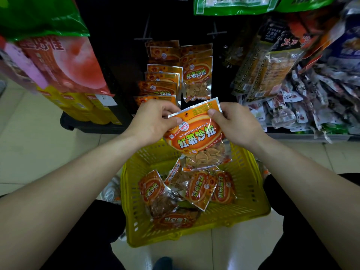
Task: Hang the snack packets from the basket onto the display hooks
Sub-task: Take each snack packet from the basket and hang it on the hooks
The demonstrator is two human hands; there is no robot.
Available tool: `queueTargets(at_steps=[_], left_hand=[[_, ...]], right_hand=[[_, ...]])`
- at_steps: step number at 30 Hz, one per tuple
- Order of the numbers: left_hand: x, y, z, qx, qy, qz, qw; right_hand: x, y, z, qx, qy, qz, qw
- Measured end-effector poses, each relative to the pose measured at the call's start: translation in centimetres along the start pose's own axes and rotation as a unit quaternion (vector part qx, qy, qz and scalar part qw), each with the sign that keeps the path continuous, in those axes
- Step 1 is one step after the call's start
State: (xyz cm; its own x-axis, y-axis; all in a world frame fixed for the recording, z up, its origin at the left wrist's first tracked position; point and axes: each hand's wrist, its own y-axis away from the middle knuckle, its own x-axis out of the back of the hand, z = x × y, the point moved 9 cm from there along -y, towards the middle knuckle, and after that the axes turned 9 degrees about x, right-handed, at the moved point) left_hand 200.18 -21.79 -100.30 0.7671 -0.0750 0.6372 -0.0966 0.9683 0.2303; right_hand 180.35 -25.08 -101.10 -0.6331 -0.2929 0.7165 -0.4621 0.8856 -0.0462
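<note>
1. The left hand [153, 121] was closed in a pinch on the upper left corner of an orange snack packet [196, 137], thumb on the printed face and the other fingers curled behind the foil edge.
2. The right hand [235, 123] pinched the upper right corner the same way, its thumb pressed on the front near the top seam.
3. The packet hung between the two hands, face toward the camera and tilted slightly, its small hanging hole just beside the left thumb and its clear lower window of crisps dangling below both hands.
4. Directly under the held packet sat the yellow basket [251, 184] on the tiled floor [39, 145], between the person's knees, with several more orange packets [200, 190] lying loose and overlapping on its bottom.
5. Beyond the hands, matching packets [196, 78] already hung in two columns on the dark display panel; the nearest hanging one was just above the held packet's top edge, apart from it.
6. Two bare display hooks [215, 33] showed higher on the panel.
7. Other bagged snacks [268, 71] crowded the rack to the right, and large red and green bags [64, 61] hung at the left.
</note>
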Motion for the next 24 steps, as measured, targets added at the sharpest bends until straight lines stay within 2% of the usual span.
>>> queueTargets(at_steps=[10, 12, 15, 18, 22, 24], left_hand=[[-0.4, 0.0, 0.1, -0.023, -0.030, -0.008, 0.999], [-0.8, 0.1, 0.3, -0.035, -0.058, -0.013, 0.998], [-1.5, 0.5, 0.8, -0.070, -0.102, -0.024, 0.992], [-1.8, 1.0, 1.4, -0.102, -0.150, -0.023, 0.983], [-2.0, 1.1, 1.6, -0.102, -0.152, -0.015, 0.983], [-2.2, 1.3, 1.6, -0.097, -0.149, -0.018, 0.984]], right_hand=[[0.2, -0.1, 0.4, -0.008, -0.004, 0.001, 1.000], [0.5, -0.2, -0.8, 0.053, 0.083, -0.014, 0.995], [-0.6, 0.2, -3.4, 0.145, 0.207, -0.057, 0.966], [-2.2, 0.5, -4.3, 0.160, 0.257, -0.095, 0.948], [-3.9, 0.7, -4.0, 0.118, 0.201, -0.160, 0.959], [-3.9, 0.6, -4.0, 0.111, 0.185, -0.159, 0.963]])
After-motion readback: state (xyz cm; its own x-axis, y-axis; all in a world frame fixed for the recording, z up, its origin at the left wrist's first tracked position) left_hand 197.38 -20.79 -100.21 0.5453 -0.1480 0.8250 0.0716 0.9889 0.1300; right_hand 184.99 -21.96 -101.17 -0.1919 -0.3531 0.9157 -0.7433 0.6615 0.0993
